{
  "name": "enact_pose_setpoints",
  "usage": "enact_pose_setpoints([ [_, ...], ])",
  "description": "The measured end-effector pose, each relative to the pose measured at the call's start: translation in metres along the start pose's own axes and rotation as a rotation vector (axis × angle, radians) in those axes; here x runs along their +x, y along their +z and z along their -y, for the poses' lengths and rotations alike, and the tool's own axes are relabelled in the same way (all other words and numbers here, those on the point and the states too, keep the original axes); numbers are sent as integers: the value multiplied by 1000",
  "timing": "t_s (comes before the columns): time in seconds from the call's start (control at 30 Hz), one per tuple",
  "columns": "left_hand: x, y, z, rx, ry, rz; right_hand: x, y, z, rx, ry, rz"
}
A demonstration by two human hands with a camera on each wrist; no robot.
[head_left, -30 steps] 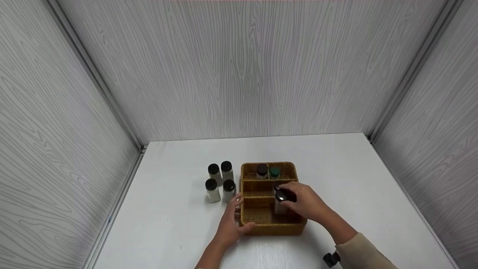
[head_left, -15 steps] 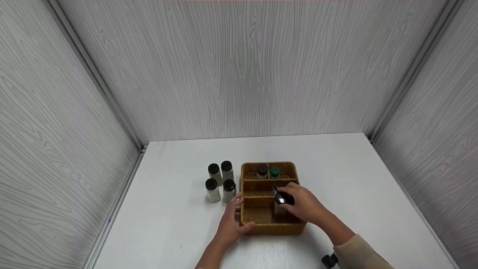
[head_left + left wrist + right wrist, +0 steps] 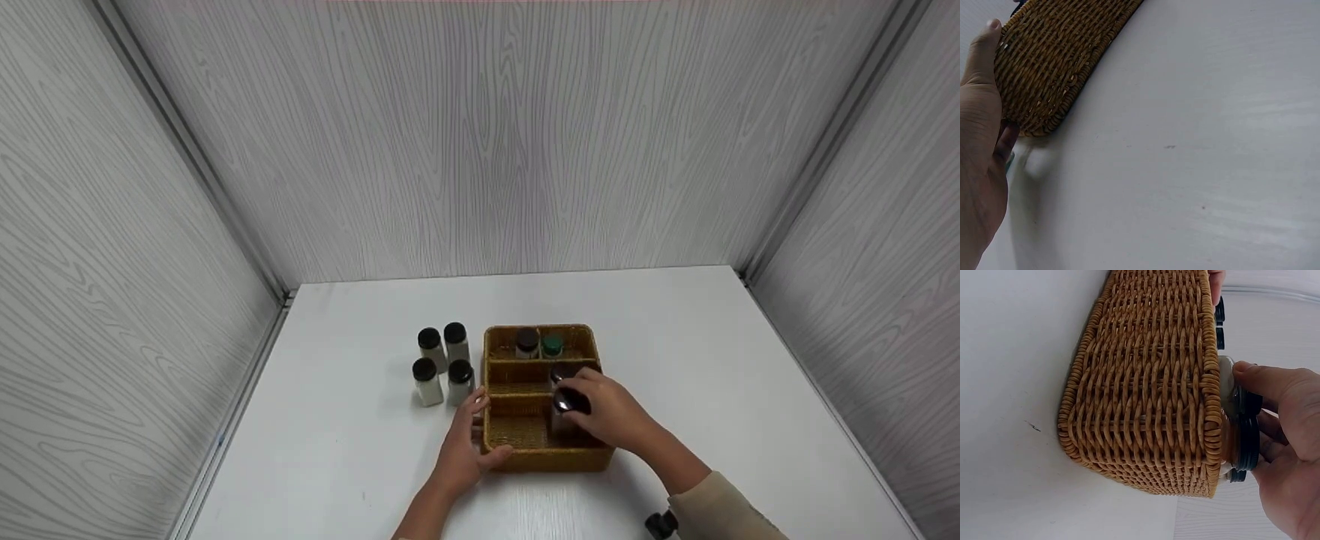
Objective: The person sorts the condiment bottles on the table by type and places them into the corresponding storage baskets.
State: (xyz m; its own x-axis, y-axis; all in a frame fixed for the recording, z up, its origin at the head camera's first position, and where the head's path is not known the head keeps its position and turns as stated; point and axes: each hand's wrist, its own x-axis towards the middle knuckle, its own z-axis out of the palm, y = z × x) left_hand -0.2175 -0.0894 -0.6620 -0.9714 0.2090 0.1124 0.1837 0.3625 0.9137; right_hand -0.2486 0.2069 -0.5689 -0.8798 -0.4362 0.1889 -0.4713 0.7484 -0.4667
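A brown wicker basket with compartments sits on the white table. My left hand holds its near left corner, thumb on the front rim and fingers along the left side; the left wrist view shows this thumb against the weave. Inside the front compartment, at its right, stands a clear jar with a black lid. My right hand pinches this jar near its lid. Another dark-lidded jar is beside it, partly hidden by the hand. Behind, a dark-lidded jar shows in the middle compartment.
Left of the basket stand several black-capped bottles with pale contents, close to my left fingers. The rear compartments hold a brown-lidded jar and a green-lidded jar. Grey wood-grain panels surround the table on three sides.
My right hand has shifted slightly with the jar's lid, first a little left, then back to the right and down. My left hand and the basket have stayed put.
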Motion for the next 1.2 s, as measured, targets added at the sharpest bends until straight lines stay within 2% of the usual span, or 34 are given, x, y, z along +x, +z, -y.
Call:
enact_pose_setpoints([
  [0.33,0,1,2,0,5,-10,1,3,1,2,39,7],
  [0.63,1,2,2,32,38,-32,0,1,5,-59,22,10],
  [0.93,0,2,3,20,28,-22,-1,-1,7,-91,32,35],
  [1.2,1,2,4,17,32,-23,-1,-5,9,-113,6,51],
])
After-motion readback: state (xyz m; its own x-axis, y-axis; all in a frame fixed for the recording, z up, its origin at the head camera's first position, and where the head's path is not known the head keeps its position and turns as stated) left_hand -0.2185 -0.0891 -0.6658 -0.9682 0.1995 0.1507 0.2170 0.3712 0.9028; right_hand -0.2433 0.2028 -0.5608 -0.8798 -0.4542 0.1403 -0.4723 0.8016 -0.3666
